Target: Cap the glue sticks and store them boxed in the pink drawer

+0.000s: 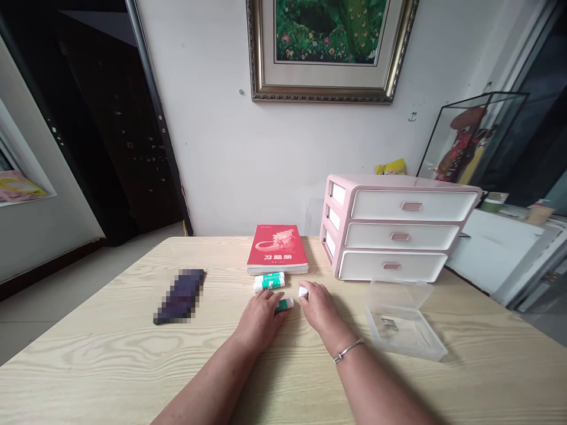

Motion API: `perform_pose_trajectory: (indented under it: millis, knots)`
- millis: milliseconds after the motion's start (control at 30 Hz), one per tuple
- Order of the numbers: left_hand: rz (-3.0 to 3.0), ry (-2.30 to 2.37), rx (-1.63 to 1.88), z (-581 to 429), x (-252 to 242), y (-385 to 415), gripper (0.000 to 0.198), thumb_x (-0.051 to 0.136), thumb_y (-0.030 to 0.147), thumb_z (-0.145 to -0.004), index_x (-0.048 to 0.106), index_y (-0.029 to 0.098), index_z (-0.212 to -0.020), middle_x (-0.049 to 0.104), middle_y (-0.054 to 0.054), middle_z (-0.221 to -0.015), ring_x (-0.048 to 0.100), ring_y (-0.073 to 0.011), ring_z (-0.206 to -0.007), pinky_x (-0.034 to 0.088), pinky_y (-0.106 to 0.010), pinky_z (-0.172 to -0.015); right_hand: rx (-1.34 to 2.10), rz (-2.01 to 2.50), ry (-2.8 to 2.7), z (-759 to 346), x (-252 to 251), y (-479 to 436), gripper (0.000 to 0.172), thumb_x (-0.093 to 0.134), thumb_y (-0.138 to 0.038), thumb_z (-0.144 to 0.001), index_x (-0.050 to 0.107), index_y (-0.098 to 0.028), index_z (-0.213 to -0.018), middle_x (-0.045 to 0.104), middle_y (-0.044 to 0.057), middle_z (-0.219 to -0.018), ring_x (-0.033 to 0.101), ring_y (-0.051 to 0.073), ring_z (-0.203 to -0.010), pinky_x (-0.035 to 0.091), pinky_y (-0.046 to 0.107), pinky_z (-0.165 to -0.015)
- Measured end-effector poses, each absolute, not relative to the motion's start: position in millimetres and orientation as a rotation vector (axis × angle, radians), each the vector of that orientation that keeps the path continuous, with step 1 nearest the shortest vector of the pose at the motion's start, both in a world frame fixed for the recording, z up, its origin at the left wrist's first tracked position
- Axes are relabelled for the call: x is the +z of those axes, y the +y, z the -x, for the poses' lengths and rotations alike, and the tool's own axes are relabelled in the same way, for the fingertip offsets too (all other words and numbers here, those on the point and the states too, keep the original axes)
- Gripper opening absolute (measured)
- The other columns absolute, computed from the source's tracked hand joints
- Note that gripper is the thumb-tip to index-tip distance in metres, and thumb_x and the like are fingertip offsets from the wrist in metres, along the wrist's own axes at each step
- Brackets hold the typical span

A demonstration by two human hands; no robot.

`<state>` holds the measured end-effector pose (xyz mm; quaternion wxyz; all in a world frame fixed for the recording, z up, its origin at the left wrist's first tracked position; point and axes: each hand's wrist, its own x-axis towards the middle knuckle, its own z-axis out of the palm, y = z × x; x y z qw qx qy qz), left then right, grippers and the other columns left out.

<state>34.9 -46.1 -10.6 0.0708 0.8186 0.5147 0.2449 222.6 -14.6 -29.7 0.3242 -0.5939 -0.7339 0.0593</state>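
Note:
My left hand is closed around a green-and-white glue stick, which lies low over the table with its white end pointing right. My fingers hide much of its body. Just to the right, my right hand pinches a small white cap, apart from the glue stick. Beyond my left fingers lie more green-and-white glue sticks, side by side on the wood. Behind these rests a red book with a thick white page block.
A pink-and-white drawer unit stands at the back right of the wooden table. In front of it sits an open clear plastic box with small items inside. At left lies a blurred dark object.

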Motion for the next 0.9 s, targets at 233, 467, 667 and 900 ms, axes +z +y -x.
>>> perform_pose_trajectory:
  millis: [233, 467, 667, 900]
  knots:
    - [-2.34, 1.794, 0.909, -20, 0, -31, 0.033, 0.043, 0.031, -0.096, 0.065, 0.019, -0.119, 0.065, -0.01, -0.118, 0.058, -0.0232, -0.111, 0.044, -0.033, -0.097, 0.21, 1.585, -1.825, -221, -18, -19, 0.044, 0.052, -0.02, -0.083, 0.059, -0.012, -0.126, 0.066, 0.016, -0.116, 0.058, 0.029, -0.111, 0.042, 0.037, -0.095]
    - [-2.461, 1.936, 0.505, -23, 17, -9, 0.02, 0.055, 0.025, -0.087, 0.07, 0.02, -0.099, 0.066, -0.011, -0.107, 0.058, -0.0277, -0.109, 0.047, -0.034, -0.086, 0.289, 1.577, -1.481, -227, -7, -21, 0.04, 0.041, -0.02, -0.086, 0.061, -0.013, -0.121, 0.068, 0.012, -0.106, 0.061, 0.024, -0.101, 0.044, 0.033, -0.088]
    - [-2.502, 1.94, 0.371, -30, 18, 4, 0.015, 0.062, 0.023, -0.08, 0.07, 0.02, -0.092, 0.066, -0.013, -0.106, 0.06, -0.0306, -0.105, 0.047, -0.035, -0.08, 0.335, 1.545, -1.406, -229, -7, -19, 0.038, 0.039, -0.023, -0.087, 0.063, -0.014, -0.115, 0.07, 0.011, -0.106, 0.062, 0.023, -0.099, 0.046, 0.032, -0.086]
    - [-2.477, 1.894, 0.326, -31, 32, 13, 0.004, 0.069, 0.022, -0.071, 0.067, 0.019, -0.073, 0.069, -0.011, -0.089, 0.068, -0.0289, -0.085, 0.047, -0.033, -0.072, 0.376, 1.517, -1.363, -229, -8, -17, 0.036, 0.041, -0.024, -0.085, 0.066, -0.018, -0.11, 0.072, 0.008, -0.102, 0.064, 0.022, -0.096, 0.046, 0.031, -0.082]
